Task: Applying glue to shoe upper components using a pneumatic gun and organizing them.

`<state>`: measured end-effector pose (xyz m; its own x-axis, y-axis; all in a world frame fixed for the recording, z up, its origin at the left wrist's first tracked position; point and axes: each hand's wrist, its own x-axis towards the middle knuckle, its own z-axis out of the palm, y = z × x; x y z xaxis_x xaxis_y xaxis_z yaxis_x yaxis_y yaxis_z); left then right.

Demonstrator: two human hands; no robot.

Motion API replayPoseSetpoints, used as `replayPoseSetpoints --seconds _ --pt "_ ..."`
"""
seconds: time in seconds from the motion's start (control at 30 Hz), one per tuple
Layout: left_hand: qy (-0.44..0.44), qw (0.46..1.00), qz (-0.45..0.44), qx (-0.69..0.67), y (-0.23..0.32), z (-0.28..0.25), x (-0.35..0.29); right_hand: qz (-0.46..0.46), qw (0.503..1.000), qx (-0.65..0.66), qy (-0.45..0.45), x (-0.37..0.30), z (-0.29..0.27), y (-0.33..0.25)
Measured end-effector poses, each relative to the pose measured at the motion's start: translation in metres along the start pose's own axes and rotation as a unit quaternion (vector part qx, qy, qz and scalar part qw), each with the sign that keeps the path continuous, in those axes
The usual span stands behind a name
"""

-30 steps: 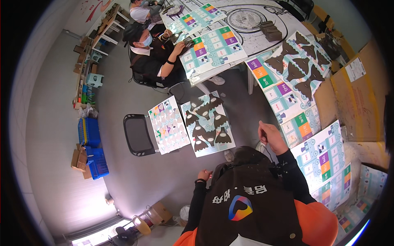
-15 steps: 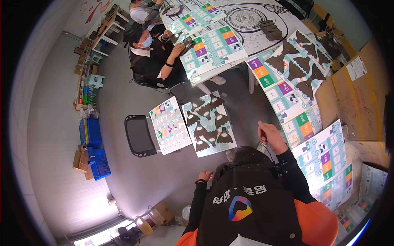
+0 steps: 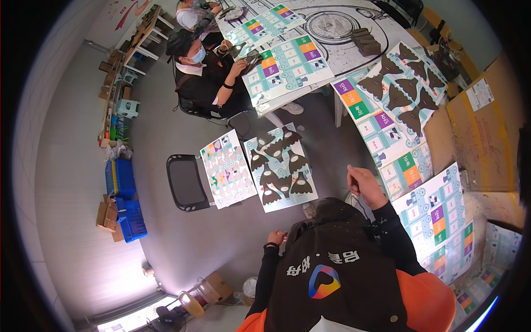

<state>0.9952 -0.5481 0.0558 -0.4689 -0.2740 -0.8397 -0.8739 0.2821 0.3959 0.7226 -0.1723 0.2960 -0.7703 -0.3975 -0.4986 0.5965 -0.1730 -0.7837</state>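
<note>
My right hand (image 3: 366, 186) hangs beside the edge of the printed sheets (image 3: 404, 173) on the right, fingers curled in and nothing showing in them. Low at my left side is my left hand (image 3: 277, 238), its fingers also curled, with no held thing visible. Ahead of both lies a printed board (image 3: 283, 167) covered with several dark brown shaped pieces with scalloped edges. A second board (image 3: 228, 169) with small printed shapes rests beside it, next to a black chair (image 3: 186, 182). Neither hand touches these boards.
A co-worker (image 3: 204, 83) sits at the patterned table (image 3: 354, 14), handling a dark piece. More brown pieces (image 3: 402, 93) lie on sheets at the table's right end. A large cardboard box (image 3: 484, 133) stands at right. Blue crates (image 3: 131, 220) line the left wall.
The view has shifted very slightly. My hands keep nearly the same place and shape, and the boards lie as before.
</note>
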Motion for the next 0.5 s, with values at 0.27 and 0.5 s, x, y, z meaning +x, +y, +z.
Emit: replayPoseSetpoints --seconds 0.27,0.5 --pt "-0.002 1.000 -0.005 -0.009 0.005 -0.002 0.004 0.001 1.000 -0.018 -0.007 0.004 0.007 -0.005" --pt "0.002 1.000 0.005 -0.015 -0.001 -0.001 -0.010 -0.208 0.919 -0.335 -0.024 -0.026 0.039 -0.019"
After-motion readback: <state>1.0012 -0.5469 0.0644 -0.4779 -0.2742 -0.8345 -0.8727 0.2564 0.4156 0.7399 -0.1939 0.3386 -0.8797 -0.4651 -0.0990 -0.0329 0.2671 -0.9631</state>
